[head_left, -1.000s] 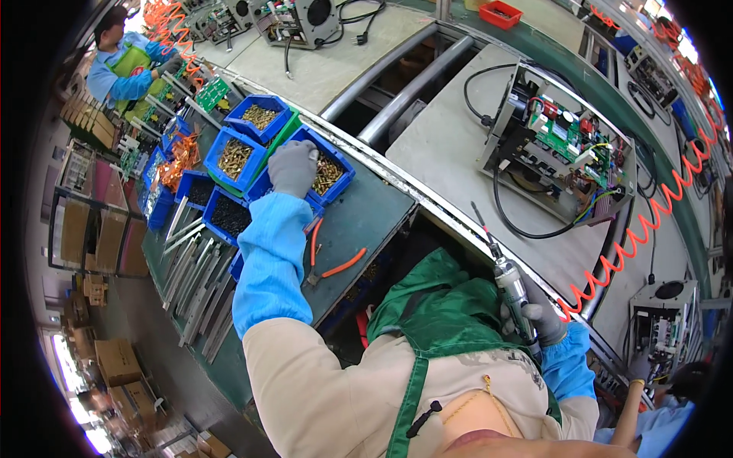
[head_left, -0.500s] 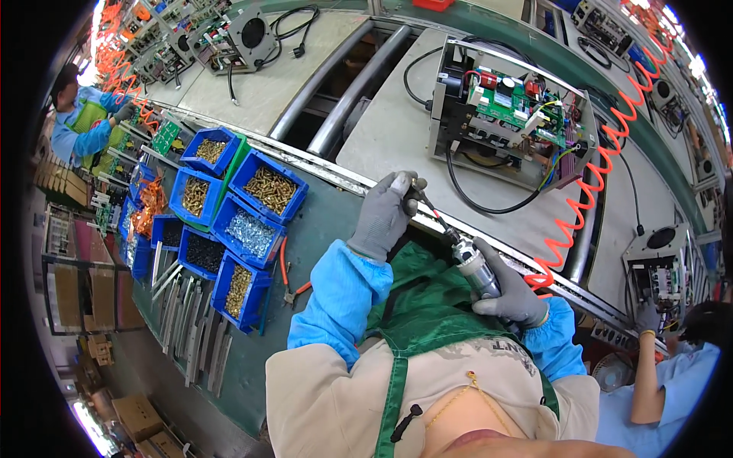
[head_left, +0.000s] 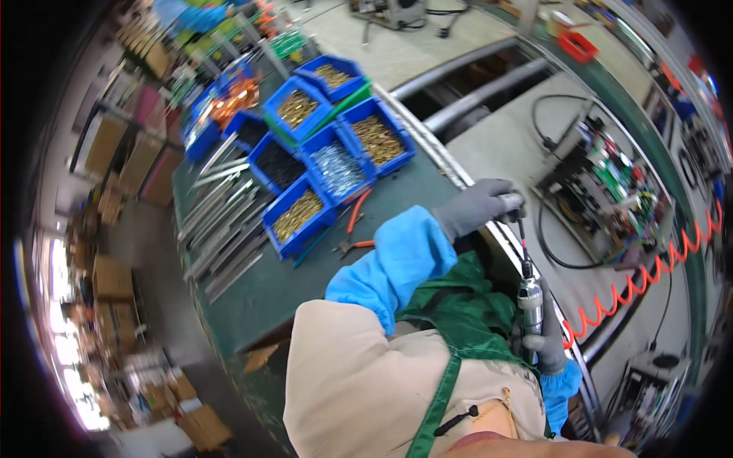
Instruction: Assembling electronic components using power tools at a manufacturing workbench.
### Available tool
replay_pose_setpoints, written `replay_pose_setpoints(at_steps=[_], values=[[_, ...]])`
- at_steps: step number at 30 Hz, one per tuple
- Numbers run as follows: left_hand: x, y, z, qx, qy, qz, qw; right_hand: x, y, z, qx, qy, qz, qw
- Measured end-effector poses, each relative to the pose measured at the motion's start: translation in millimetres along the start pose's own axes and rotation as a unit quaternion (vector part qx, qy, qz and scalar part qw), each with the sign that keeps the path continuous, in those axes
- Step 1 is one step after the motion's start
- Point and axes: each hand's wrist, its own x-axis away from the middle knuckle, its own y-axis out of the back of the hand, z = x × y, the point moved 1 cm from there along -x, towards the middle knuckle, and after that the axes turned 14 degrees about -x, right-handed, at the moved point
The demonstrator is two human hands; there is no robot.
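Observation:
My right hand (head_left: 550, 343), in a grey glove, is wrapped round a silver air screwdriver (head_left: 529, 304) whose thin bit points away from me. At the tip of that bit, the fingers of my left hand (head_left: 477, 208), also gloved in grey, are pinched together. Whatever small thing lies between them is too small and blurred to name. Both hands are above the metal rail (head_left: 500, 238) at the bench edge. Beyond them, to the right, an open metal-cased device (head_left: 573, 217) with circuit boards and a black cable lies on the pale conveyor surface.
Blue bins of brass-coloured screws (head_left: 374, 141), silvery screws (head_left: 338, 168) and black parts (head_left: 281, 164) stand on the green bench (head_left: 267, 317). Orange-handled pliers (head_left: 356, 221) and several metal strips (head_left: 221, 229) lie nearby. A coiled orange air hose (head_left: 649, 282) stretches across the right.
The view has swung left, so bins and device sit further right in the picture. My left hand stays pinched by the bit, and my right hand still grips the screwdriver.

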Motion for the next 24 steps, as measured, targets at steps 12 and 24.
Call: replay_pose_setpoints(at_steps=[12, 24], values=[[209.9, 125.7, 4.1, -0.332, 0.023, -0.597, 0.73, -23.8, -34.0, 6.7, 0.044, 0.049, -0.021, 0.998], [383.9, 264.4, 44.5, -0.514, 0.485, -0.394, 0.588, -36.6, -43.2, 9.6, 0.132, 0.086, -0.048, 0.986]])
